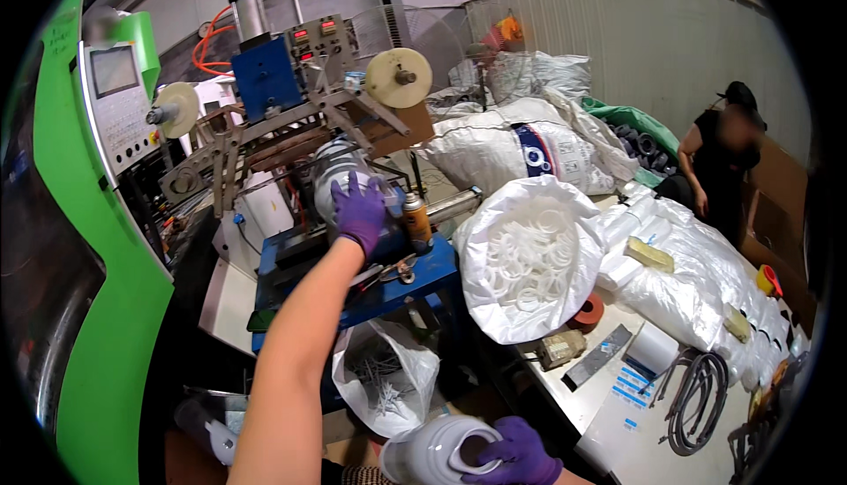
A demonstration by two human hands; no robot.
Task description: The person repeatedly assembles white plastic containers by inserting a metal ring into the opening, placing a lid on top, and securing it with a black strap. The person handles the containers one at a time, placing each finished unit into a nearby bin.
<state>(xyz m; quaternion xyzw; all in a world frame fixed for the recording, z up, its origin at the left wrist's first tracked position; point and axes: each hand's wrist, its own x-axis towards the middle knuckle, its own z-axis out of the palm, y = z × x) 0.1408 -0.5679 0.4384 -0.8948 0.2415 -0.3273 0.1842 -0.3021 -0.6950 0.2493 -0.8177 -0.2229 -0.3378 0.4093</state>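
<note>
My left hand [360,211], in a purple glove, reaches forward to the machine. Its fingers are spread over a glossy grey rounded plastic piece [331,187] under the press head. The palm side is hidden, so how firmly it presses cannot be told. Low in the view, my right hand [520,457], also gloved in purple, grips a light grey hollow plastic piece [415,451] by the rim of its round opening. That piece has a stepped, jar-like shape and lies on its side. An orange-brown spray can [416,223] stands just right of my left hand, with pliers [404,269] nearby.
The blue machine stand [432,269] carries the press [265,79] with film reels. A green machine [106,326] borders the left. Right are a white sack of plastic rings [476,308] and a table [600,436] with coiled cable. A bag of thin strips [410,366] sits below; another person [723,158] works far right.
</note>
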